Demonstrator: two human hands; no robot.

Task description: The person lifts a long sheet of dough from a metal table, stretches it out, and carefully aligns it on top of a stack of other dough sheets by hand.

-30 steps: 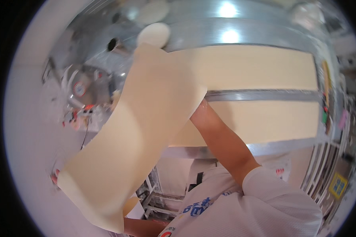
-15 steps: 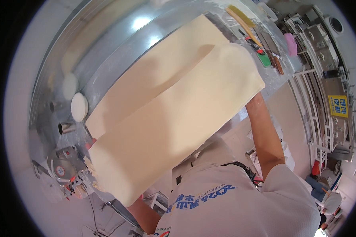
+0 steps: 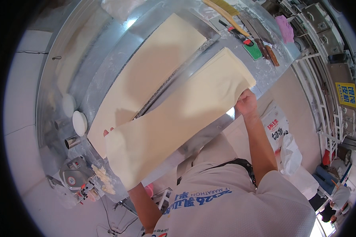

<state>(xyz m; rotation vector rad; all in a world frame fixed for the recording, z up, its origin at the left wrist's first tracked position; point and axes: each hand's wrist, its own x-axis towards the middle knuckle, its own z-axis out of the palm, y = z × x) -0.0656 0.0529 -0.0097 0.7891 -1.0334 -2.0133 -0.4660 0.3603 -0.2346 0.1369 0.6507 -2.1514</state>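
Observation:
A long, pale dough sheet, folded in layers at its right end, hangs between my hands above the near side of the metal table. My right hand is closed on its right end, fingers tucked under the dough. The left end drapes over my left hand, whose fingertips show past the far edge; the palm is hidden underneath. Behind it, a second flat dough sheet lies on a metal tray dusted with flour along its near edge.
At the far right of the floured table lie a brush, a cleaver and a green scraper. A round white disc, a metal cup, a grey machine and dough scraps sit at left.
The held dough sheet has come nearer to me, off the sheet behind it, uncovering more of that sheet and the tray edge. My right hand now shows around its end.

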